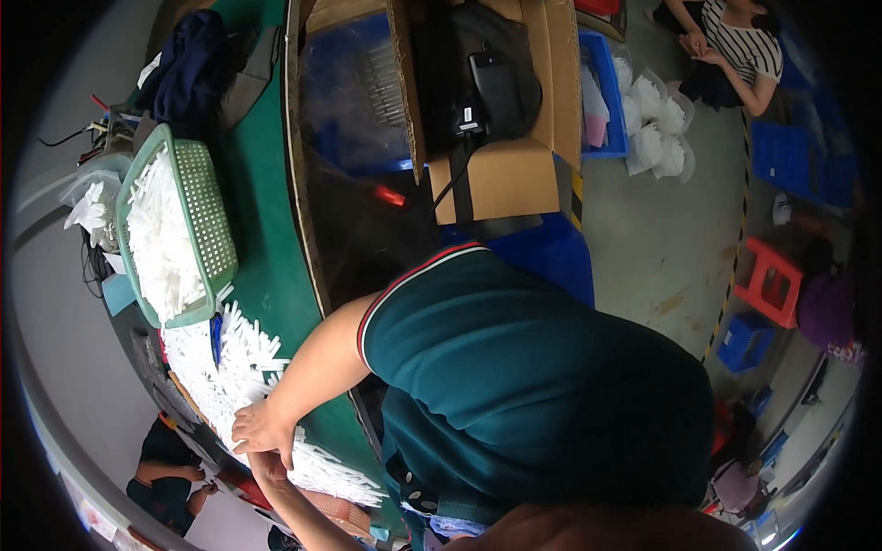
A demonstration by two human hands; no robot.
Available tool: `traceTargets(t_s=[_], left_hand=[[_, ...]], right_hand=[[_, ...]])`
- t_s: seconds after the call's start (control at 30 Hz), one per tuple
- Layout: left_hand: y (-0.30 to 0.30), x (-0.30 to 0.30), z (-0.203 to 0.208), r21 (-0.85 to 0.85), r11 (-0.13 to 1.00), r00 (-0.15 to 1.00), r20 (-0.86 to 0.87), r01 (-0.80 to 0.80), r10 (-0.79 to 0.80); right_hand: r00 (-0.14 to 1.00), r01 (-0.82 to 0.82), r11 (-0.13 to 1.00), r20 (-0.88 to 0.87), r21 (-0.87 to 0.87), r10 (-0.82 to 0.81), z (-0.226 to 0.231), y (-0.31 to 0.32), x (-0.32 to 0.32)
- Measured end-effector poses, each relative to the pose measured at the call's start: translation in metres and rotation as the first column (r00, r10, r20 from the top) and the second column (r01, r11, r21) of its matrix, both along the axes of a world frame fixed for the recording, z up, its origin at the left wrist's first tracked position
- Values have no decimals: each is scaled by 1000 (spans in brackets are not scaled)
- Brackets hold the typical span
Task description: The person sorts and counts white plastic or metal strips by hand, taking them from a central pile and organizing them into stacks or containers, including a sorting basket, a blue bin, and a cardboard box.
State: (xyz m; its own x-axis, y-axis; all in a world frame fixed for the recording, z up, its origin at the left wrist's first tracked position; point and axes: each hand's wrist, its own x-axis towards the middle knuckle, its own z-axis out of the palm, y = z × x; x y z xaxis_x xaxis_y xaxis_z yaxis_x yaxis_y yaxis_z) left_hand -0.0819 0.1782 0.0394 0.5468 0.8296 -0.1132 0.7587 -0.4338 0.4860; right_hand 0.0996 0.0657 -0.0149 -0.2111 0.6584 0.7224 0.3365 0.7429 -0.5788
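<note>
A heap of small white stick-like plastic pieces (335, 473) spreads across the green table top (262, 248). Over this heap, my right hand (264, 428) reaches down with its fingers apart and its thumb stretched out. I see nothing held in it. My left hand (267, 466) is right beside it, partly covered by the right one; its fingers are hidden, so whether it holds a piece cannot be told. Beyond the heap, a light green mesh basket (216, 220) is filled with more white pieces. A slim blue tool (217, 340) lies on the pieces near the basket.
Dark clothing (188, 69) lies at the table's far end. Next to the table are an open cardboard box (501, 184) holding a black bag and blue bins (602, 83). Bags of white pieces (660, 124) and a red stool (770, 280) stand on the floor. Other people (735, 55) sit nearby.
</note>
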Motion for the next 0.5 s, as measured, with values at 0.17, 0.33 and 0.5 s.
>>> traceTargets(t_s=[0.17,0.33,0.5], left_hand=[[12,13,-9,148,983,993,-59,106,-98],[19,21,-11,311,930,979,-117,195,-166],[-6,-12,6,542,826,986,-138,153,-92]], right_hand=[[996,77,997,52,20,-78,2,0,5],[999,-28,998,16,-55,29,3,-6,14],[995,-96,994,17,-58,97,4,1,3]])
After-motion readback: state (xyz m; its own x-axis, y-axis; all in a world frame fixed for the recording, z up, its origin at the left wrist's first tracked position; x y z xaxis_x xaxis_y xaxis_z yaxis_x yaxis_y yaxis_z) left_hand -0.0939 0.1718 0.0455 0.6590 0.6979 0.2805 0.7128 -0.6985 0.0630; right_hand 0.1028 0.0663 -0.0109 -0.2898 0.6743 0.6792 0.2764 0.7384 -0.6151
